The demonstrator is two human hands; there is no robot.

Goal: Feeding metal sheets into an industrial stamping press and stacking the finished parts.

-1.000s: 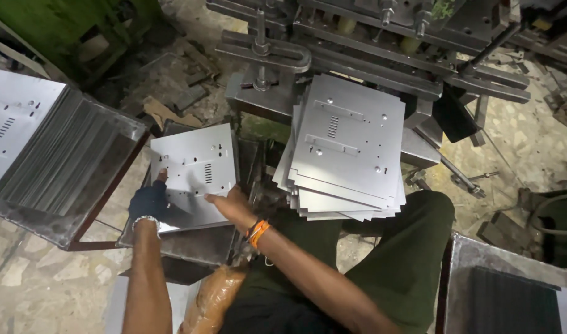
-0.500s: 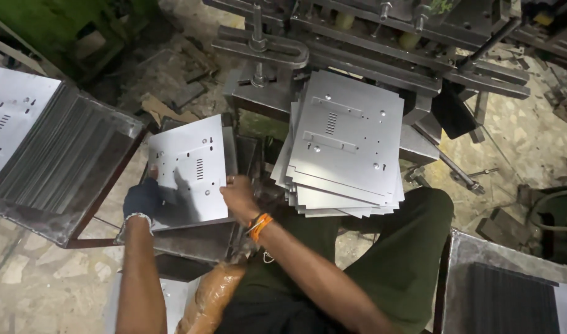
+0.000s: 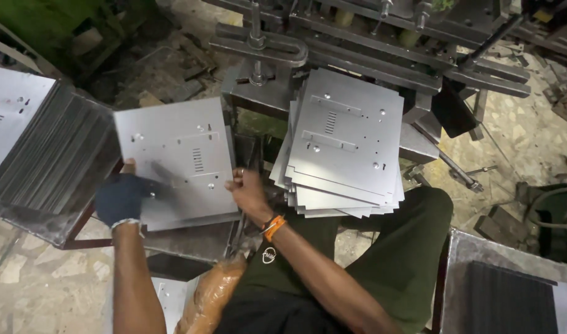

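Grey punched metal plate (image 3: 175, 162) is held flat by both edges: gloved left hand (image 3: 122, 196) and bare right hand (image 3: 249, 193) fingers grip it, so it stays level beside the plate stack (image 3: 345, 145).

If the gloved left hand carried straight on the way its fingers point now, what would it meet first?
The left hand grips the near-left edge of a punched metal sheet, fingers pointing up-right across it. Going on, it would slide over that sheet toward the dark press frame; depth there is unclear.
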